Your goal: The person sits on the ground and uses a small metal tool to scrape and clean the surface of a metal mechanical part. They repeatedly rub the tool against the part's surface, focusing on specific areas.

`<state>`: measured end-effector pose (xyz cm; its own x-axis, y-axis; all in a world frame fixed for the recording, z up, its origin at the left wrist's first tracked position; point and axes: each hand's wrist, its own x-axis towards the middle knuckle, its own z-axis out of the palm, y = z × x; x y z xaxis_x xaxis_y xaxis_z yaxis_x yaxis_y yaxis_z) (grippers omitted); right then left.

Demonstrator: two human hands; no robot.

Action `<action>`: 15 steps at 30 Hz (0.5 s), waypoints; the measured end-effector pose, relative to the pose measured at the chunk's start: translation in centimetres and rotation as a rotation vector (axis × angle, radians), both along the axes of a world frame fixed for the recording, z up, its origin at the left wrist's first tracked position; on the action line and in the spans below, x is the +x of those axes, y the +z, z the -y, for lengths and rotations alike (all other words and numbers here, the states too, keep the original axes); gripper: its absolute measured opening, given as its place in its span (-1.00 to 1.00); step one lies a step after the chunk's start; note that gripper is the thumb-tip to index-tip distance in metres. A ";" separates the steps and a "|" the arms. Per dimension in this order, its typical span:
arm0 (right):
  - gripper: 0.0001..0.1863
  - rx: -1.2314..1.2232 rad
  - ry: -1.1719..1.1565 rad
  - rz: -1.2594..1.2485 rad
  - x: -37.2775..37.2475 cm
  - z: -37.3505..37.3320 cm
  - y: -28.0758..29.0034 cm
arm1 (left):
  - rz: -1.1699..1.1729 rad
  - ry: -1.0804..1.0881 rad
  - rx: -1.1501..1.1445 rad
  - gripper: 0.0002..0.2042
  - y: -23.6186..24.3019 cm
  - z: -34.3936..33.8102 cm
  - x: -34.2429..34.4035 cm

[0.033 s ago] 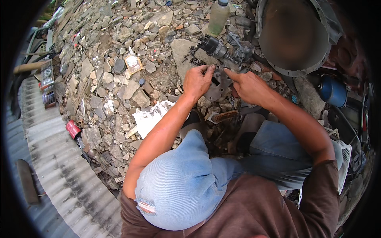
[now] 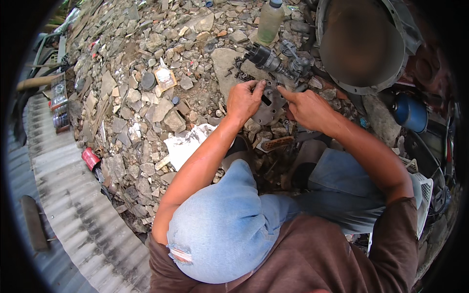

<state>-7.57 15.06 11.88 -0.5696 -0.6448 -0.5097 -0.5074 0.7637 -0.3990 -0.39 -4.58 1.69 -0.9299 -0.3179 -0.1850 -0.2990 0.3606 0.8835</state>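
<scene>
My left hand (image 2: 244, 101) pinches the upper edge of a grey metal plate (image 2: 267, 110), which has a dark slot and small holes. My right hand (image 2: 305, 110) has its index finger extended onto the plate's upper right; its other fingers curl underneath, and whatever they hold is hidden. Just above the hands lie a black-capped metal engine part (image 2: 260, 58), a second silvery fitting (image 2: 297, 62) and a pile of small dark metal bits (image 2: 234, 68) on a flat stone slab (image 2: 221, 63).
Rubble surrounds me. A bottle (image 2: 267, 27), large ring-shaped housing (image 2: 403, 44) and blue canister (image 2: 409, 113) are ahead and right. A white cloth (image 2: 183, 146) lies by my left arm; corrugated sheets (image 2: 63, 185) and a red can (image 2: 90, 158) are left, a white crate (image 2: 424, 190) right.
</scene>
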 end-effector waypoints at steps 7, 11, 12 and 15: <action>-0.35 -0.015 0.005 0.014 0.3 0.0 0.0 | 0.030 -0.020 -0.041 -0.55 -0.2 0.4 0.0; -0.35 -0.033 -0.022 0.017 0.3 -0.5 -0.4 | 0.019 -0.021 -0.012 -0.55 0.1 0.2 0.0; -0.36 -0.039 -0.027 0.020 0.1 -0.4 -0.6 | 0.028 -0.024 -0.008 -0.55 0.2 0.3 -0.2; -0.36 -0.036 -0.032 0.039 0.1 0.0 -0.7 | 0.039 -0.022 -0.016 -0.55 0.4 0.2 0.0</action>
<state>-7.47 15.09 11.15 -0.5701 -0.6450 -0.5088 -0.4669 0.7640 -0.4454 -0.35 -4.74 2.06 -0.9291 -0.3002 -0.2160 -0.3245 0.3817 0.8655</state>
